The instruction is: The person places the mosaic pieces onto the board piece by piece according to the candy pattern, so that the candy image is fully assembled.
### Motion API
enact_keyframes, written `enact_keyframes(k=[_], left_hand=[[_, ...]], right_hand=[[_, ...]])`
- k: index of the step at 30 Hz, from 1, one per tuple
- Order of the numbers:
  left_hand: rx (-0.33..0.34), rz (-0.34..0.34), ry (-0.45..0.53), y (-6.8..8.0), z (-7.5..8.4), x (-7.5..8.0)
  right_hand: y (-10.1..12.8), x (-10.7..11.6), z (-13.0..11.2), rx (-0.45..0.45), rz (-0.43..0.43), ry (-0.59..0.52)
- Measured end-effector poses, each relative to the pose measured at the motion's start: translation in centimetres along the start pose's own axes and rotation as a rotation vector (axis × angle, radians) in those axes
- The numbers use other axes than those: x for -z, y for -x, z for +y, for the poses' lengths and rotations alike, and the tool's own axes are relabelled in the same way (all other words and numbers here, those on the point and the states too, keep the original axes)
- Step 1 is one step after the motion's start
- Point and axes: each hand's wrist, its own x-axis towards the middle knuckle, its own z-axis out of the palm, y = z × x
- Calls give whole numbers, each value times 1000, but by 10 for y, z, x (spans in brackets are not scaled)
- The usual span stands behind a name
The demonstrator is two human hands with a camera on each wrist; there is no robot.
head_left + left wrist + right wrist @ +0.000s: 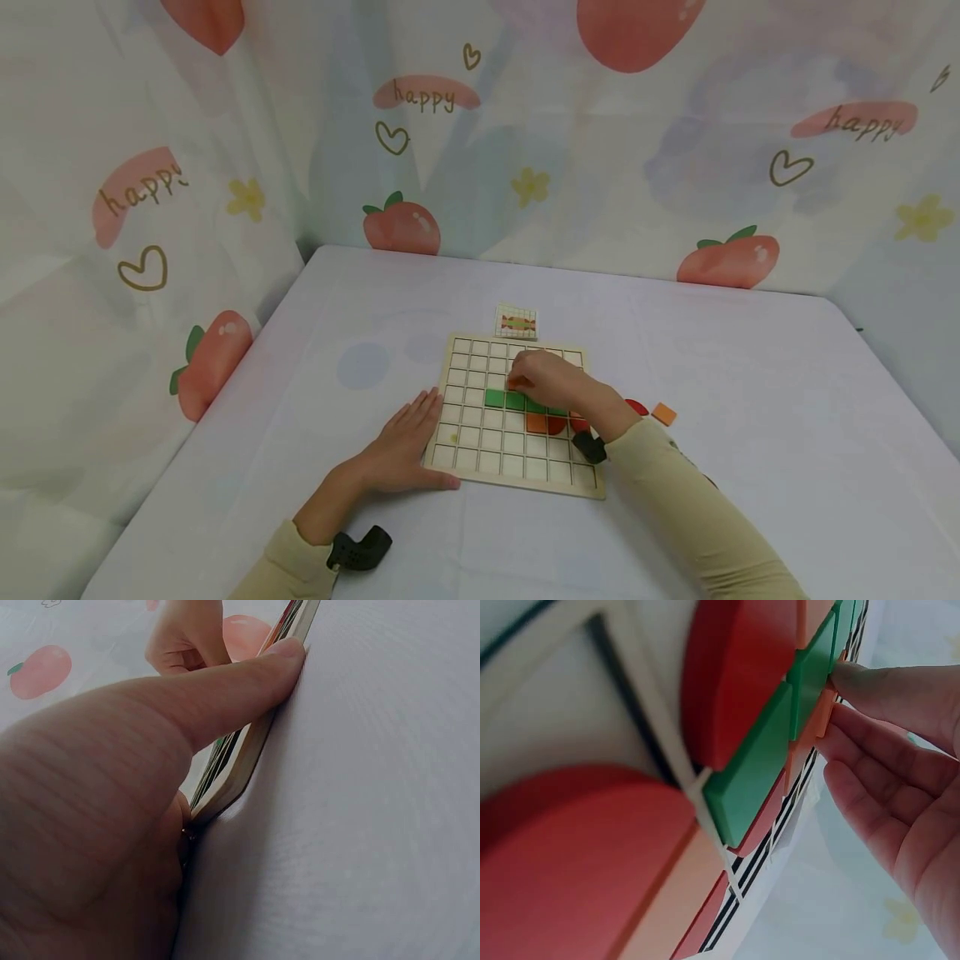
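Head view: nearest the camera, the left hand (401, 450) lies flat with straight fingers against the left edge of the pale wooden grid board (465, 457), thumb along its near edge, apparently bracing it on the white tabletop (750, 400). The right hand (551, 379) reaches over the board's middle, fingertips pinching a small orange tile (516, 383) just above a row of green square tiles (504, 399); red and orange pieces (546, 424) sit in the cells below. A loose orange square (663, 413) and a red piece (637, 407) lie just right of the board, a small pattern card (517, 322) beyond its far edge. Left wrist view: the thumb (247, 682) presses the board's edge (247, 761), so the frame likely cannot slide. Right wrist view: the fingertips (855, 682) grip the orange tile (823, 712) beside the green tiles (754, 776), over a grid cell.
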Motion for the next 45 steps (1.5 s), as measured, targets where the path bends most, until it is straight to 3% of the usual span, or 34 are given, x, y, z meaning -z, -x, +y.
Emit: enact_keyframes(k=[15,26,35,45], left_hand=[[-5,3,-2,2,1,1],[-4,-1,0,1,2,1],[0,1,9,1,4,2],[-3,1,6,1,3,1]], right_hand=[[-1,-2,-2,-35,-21,20],[2,1,-4,-53,-14,-26],[22,7,-4,-105,59,-48],[43,13,4,-236,37,-54]])
